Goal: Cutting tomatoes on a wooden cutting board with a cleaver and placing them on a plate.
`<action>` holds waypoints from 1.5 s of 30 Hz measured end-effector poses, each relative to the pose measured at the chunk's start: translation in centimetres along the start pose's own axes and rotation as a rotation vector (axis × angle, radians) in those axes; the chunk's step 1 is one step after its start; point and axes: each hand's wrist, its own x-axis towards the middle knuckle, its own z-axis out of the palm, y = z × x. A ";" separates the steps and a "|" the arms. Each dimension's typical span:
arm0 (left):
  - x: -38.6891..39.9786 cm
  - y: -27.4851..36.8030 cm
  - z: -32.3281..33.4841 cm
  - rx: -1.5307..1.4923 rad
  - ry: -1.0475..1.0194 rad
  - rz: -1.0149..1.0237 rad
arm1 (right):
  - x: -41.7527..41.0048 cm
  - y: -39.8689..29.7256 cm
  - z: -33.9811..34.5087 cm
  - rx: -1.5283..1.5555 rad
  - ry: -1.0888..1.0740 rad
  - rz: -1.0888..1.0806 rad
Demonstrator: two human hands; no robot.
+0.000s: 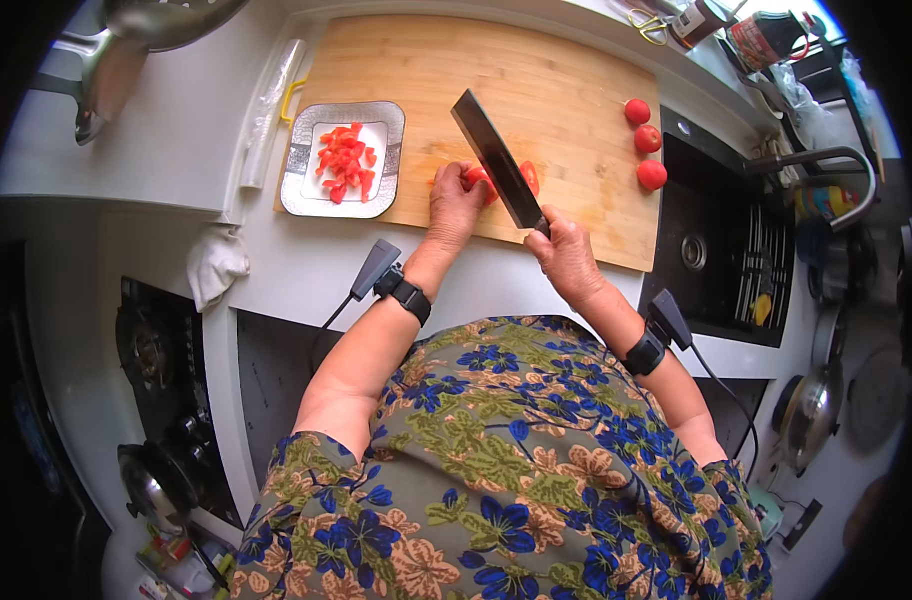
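Note:
My right hand (564, 251) grips the handle of a cleaver (498, 161), its broad dark blade slanting up and left over a bamboo cutting board (576, 67). Just left of the blade, my left hand (456, 196) holds a piece of cut tomato (482, 182) by its fingertips against the board. Another cut tomato piece (530, 178) lies right of the blade, partly covered by it. Chopped tomato (343, 159) sits on a square patterned plate (294, 191) at the board's left edge. Whether the blade touches the tomato cannot be told.
Three whole tomatoes (648, 139) line the board's right side. Beyond it is a black sink (669, 255) with a tap (808, 156). A roll of clear film (274, 112) lies left of the board, near a white cloth (217, 262). A hob (163, 360) is at lower left.

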 end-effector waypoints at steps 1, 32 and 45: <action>0.2 -0.1 0.0 -0.001 0.002 0.000 | -0.1 0.1 0.1 -0.028 0.022 -0.017; 0.1 0.6 0.0 0.095 0.065 0.011 | -1.4 0.7 -0.1 -0.259 -0.035 0.029; -0.4 1.7 -0.4 0.101 0.064 0.093 | -0.5 -0.4 -0.5 -0.344 -0.055 0.074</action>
